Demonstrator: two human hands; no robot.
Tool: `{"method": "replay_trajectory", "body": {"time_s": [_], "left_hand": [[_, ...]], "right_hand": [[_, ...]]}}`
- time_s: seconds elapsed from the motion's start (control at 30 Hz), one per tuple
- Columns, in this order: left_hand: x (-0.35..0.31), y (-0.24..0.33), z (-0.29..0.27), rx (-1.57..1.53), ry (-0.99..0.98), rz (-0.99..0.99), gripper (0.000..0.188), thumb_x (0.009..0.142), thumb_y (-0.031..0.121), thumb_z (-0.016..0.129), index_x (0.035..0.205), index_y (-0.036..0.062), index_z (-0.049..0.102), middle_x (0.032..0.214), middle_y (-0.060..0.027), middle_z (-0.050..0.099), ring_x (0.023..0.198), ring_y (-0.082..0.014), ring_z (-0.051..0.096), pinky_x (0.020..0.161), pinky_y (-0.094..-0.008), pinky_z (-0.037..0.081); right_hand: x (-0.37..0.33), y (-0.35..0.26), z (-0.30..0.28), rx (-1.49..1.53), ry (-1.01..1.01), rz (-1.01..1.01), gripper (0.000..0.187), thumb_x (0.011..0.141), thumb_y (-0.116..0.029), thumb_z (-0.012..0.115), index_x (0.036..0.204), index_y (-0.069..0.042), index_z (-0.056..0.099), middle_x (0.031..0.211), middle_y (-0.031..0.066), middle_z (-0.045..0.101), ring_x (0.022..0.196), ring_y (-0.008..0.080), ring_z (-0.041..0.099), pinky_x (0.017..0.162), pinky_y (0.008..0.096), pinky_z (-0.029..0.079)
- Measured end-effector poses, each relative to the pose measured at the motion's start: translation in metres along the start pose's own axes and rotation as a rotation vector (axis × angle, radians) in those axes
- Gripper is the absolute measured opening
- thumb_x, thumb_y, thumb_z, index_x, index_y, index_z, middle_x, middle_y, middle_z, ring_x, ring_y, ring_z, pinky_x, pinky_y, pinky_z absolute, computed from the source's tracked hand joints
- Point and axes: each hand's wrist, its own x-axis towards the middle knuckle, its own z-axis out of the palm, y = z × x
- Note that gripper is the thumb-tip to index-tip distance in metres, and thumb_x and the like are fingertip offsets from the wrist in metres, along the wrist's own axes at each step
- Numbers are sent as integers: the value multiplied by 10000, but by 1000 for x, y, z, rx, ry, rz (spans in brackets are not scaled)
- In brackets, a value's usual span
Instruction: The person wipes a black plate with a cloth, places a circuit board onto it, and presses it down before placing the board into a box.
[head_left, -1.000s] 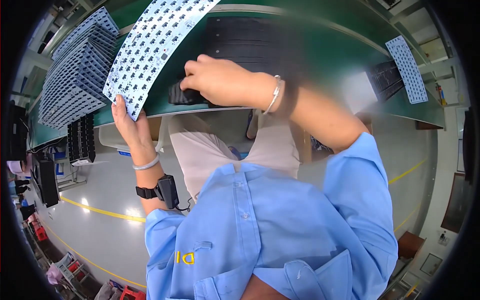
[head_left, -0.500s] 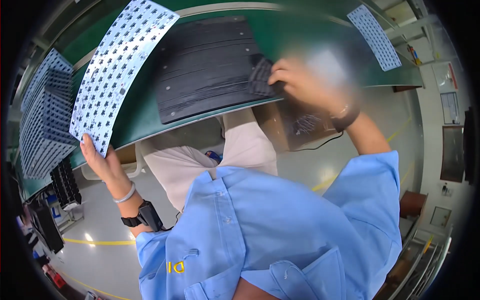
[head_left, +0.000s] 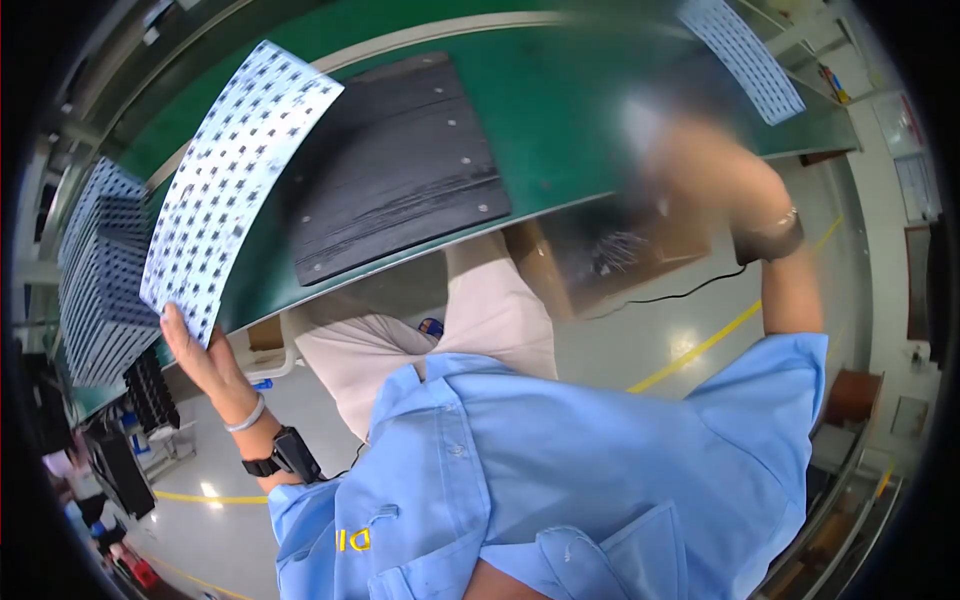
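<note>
At your far left stands a stack of boards [head_left: 105, 290]; just right of it, your left hand [head_left: 203, 362] grips the lower end of a pale blue, dark-dotted panel [head_left: 235, 170], held slanting above the green bench [head_left: 540, 100]. Right of this panel, a black plate [head_left: 395, 175] with small round studs lies flat near the bench's front edge. Further right, your right hand [head_left: 712, 165] is blurred, its grip impossible to tell, with a dotted sheet [head_left: 742, 62] beyond it.

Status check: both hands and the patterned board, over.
Left hand gripping patterned board by its near end. Right hand blurred, off to the right; hold unreadable. Black plate on green bench between hands.
</note>
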Motion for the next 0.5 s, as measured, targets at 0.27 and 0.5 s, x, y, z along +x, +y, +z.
{"method": "replay_trajectory", "body": {"time_s": [0.27, 0.5], "left_hand": [[-3, 26, 70, -203, -198, -36, 260, 881, 96, 504, 1122, 13, 453, 1097, -109, 549, 935, -172, 563, 836, -317, 454], [-26, 35, 105, -73, -439, -3, 295, 875, 62, 490, 1159, 1, 435, 1101, -100, 545, 971, -150, 538, 863, -308, 425]], "right_hand": [[66, -1, -4, -174, 589, -123, 287, 736, -46, 521, 1015, -84, 578, 1020, 97, 539, 952, 286, 506, 810, 358, 429], [88, -124, -46, 56, 932, -387, 350, 805, -219, 571, 1105, -48, 518, 1041, 138, 551, 1032, 308, 484, 878, 385, 387]]}}
